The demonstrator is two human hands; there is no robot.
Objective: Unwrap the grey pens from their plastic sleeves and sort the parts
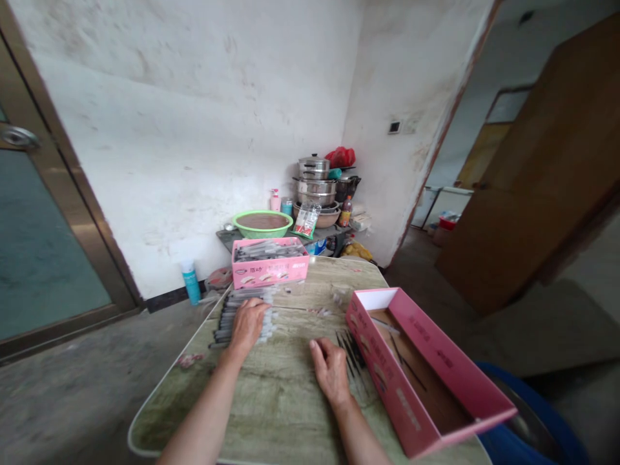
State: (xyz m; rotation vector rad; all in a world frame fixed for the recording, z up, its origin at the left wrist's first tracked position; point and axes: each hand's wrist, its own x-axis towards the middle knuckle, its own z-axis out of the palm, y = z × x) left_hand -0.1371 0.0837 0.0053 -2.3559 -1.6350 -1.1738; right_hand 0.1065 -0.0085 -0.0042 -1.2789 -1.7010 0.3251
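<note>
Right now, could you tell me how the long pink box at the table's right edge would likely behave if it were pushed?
The long pink box looks like thin cardboard and holds only a few thin sticks, so it is probably light and would slide easily. One end seems to overhang the table edge, so a push outward might tip it off. Its open top probably lets the walls flex.

I sit facing a stained white wall (194, 129) that meets a corner. To my left is a metal-framed glass door (43, 258); to my right a brown wooden door (547, 181) stands open. The concrete floor (82, 387) is grey, in soft daylight.
</note>
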